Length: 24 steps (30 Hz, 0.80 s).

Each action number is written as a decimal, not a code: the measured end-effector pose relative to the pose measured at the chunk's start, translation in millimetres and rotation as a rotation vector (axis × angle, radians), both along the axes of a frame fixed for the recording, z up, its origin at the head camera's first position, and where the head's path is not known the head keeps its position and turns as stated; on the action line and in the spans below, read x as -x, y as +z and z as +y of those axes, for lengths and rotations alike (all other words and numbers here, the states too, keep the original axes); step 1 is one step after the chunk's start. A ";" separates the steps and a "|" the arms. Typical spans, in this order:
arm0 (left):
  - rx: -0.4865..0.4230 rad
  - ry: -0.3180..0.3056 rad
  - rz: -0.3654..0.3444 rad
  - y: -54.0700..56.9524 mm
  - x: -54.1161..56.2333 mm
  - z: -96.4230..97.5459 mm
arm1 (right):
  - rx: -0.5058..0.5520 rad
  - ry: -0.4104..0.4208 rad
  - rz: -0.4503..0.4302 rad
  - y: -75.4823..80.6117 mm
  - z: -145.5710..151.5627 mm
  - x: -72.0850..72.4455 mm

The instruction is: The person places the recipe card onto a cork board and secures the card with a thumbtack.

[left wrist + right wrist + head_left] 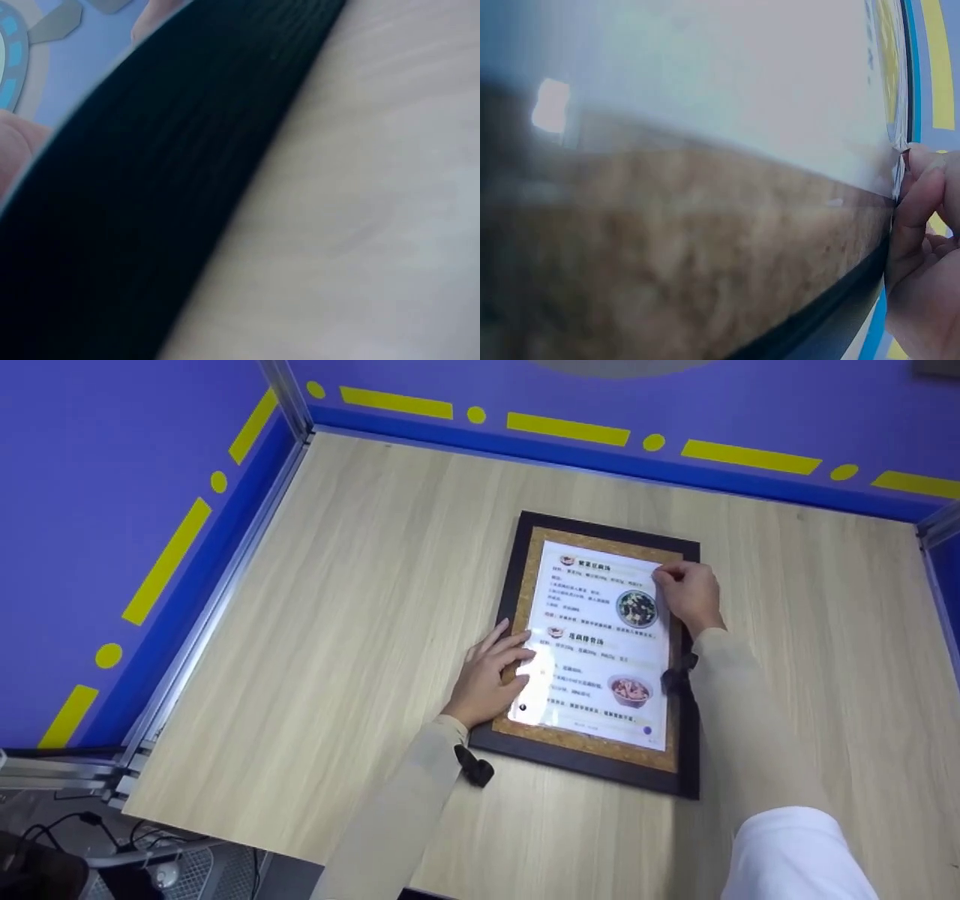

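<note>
A cork board with a dark frame lies on the table, and a glossy printed recipe sheet rests on the cork. Near the sheet's upper right corner, my right hand pinches its edge between thumb and finger; in the right wrist view the plastic puckers at those fingertips. My left hand rests across the left side of the frame, its spread fingers reaching onto the sheet. A dark pin and a purple pin sit at the sheet's lower corners.
The wooden table extends on both sides of the board. Blue panels with yellow marks stand behind and at the left. Cables hang below the table's left front corner.
</note>
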<state>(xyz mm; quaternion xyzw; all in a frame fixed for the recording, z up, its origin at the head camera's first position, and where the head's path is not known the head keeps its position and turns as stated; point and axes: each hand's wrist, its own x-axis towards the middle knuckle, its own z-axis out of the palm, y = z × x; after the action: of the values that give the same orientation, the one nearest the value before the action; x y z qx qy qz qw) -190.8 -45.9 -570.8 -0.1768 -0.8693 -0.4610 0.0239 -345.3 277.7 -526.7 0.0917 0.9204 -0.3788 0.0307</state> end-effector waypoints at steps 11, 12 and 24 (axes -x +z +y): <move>0.004 0.004 -0.002 0.0 0.9 0.1 | 0.044 -0.016 -0.034 2.9 1.4 1.8; 0.002 0.004 -0.003 0.2 0.9 0.2 | 0.047 -0.018 -0.036 3.1 1.6 2.1; 0.016 0.005 -0.011 1.8 0.5 0.0 | 0.145 -0.044 -0.072 7.5 6.7 4.5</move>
<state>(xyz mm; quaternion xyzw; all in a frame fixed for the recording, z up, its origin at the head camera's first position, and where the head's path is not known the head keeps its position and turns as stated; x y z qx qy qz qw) -191.3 -45.8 -569.0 -0.1723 -0.8735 -0.4549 0.0190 -349.8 284.4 -519.2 0.1231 0.8867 -0.4413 0.0619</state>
